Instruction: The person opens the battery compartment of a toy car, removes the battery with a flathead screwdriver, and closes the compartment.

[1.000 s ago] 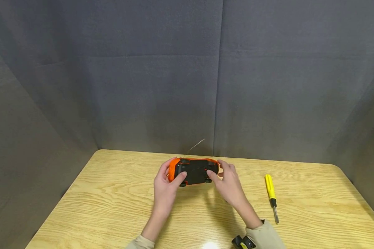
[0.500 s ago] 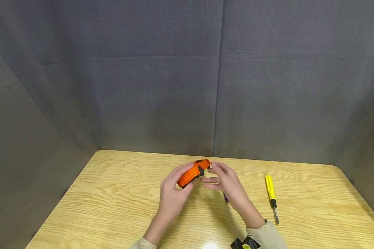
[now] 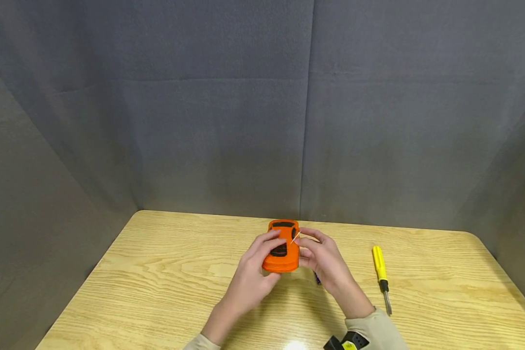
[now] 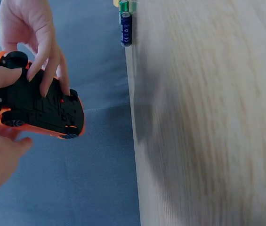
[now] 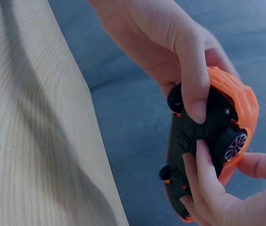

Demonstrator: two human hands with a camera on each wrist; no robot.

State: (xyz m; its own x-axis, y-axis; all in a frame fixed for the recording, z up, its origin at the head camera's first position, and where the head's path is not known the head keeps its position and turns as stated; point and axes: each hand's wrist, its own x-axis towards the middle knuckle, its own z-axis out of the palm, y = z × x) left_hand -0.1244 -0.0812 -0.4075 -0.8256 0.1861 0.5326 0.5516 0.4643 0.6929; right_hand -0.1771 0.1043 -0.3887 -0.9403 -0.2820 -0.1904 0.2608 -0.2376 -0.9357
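An orange toy car (image 3: 292,259) with dark windows is held above the table, its roof toward the head camera. My left hand (image 3: 255,267) grips it from the left, fingers over the roof and thumb on the black underside (image 4: 41,106). From the other side my right hand (image 3: 330,265) holds the car, several fingers (image 5: 208,181) against the underside and the thumb at the body's edge. A thin wire antenna (image 3: 295,237) slants up beside the right fingertips in the head view. Whether those fingertips touch the antenna cannot be told.
On the wooden table (image 3: 166,272), a yellow-handled screwdriver (image 3: 379,265) lies to the right. A dark blue battery (image 4: 126,30) and a green one (image 4: 123,6) lie beyond the right hand, mostly hidden from the head view. A grey cloth partition (image 3: 223,121) stands behind.
The toy car has turned from underside up and crosswise to roof up and lengthwise. My left hand has moved right with it; my right hand has shifted its hold along the car.
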